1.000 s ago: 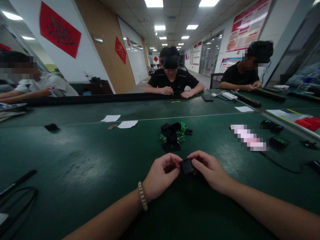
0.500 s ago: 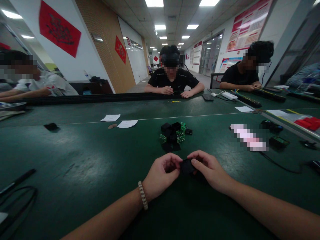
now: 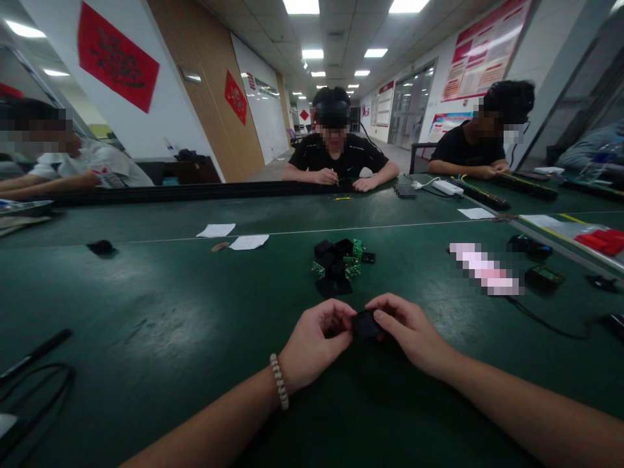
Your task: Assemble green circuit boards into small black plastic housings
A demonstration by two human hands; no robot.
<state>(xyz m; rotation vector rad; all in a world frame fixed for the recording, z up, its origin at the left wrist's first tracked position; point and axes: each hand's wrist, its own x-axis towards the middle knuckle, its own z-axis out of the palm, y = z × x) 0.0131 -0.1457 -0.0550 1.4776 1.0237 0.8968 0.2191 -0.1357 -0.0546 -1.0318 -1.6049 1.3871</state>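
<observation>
Black boxy plastic-looking part point(image 3: 366, 326), pinched by left hand point(image 3: 319, 335) and right hand point(image 3: 409, 328) together. Likely close fingerwork; next calls for steadiness.

large red diamond point(image 3: 118, 60): one brushed black character mid-sheet, too stylised for me to read
small red diamond point(image 3: 236, 97): another character, blurred
white panel point(image 3: 258, 114): red lettering by its upper left corner, not legible from here
big wall poster point(image 3: 482, 55): rows of print, too small
lower poster point(image 3: 447, 125): print, also too small
black shirt point(image 3: 355, 151) at the table's point(image 3: 170, 218) far edge: pale chest mark, unclear
</observation>
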